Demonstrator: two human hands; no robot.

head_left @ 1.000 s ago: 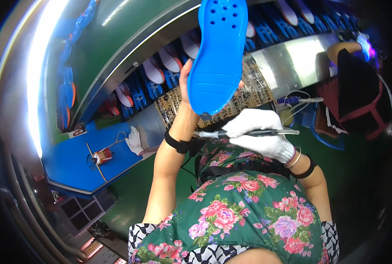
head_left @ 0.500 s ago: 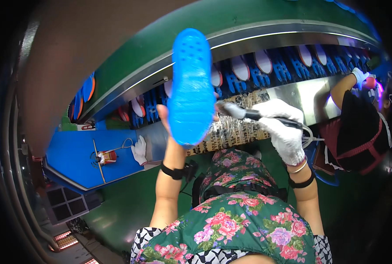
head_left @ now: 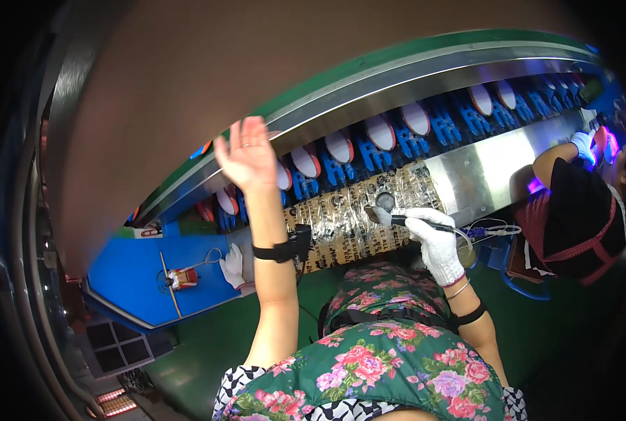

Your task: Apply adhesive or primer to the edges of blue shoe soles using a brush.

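Bare and palm up, my left hand (head_left: 248,156) is raised at the edge of the green upper belt (head_left: 341,83), fingers apart and nothing in them. My white-gloved right hand (head_left: 434,242) grips the black handle of a brush (head_left: 381,215), which has a thin pale tube trailing from its back end. The brush's pale bristles are over the worktop covered with taped cardboard (head_left: 348,235), beside a small dark round spot (head_left: 385,201). Behind the hands, white-topped shoe soles (head_left: 380,132) with orange-red rims stand in a row on blue racks (head_left: 413,140).
At the left is a blue table (head_left: 127,270) with a white glove (head_left: 233,266) and a small red-and-white container (head_left: 183,279) by a thin stick. A bare metal plate (head_left: 474,168) continues the worktop rightwards. At far right a co-worker (head_left: 573,210) works under purple light. A large blurred brown surface (head_left: 187,63) fills the upper left.
The blue shoe sole has left my left hand and is no longer seen in it. That hand has moved up and left. My right hand has lowered the brush, shifting left.
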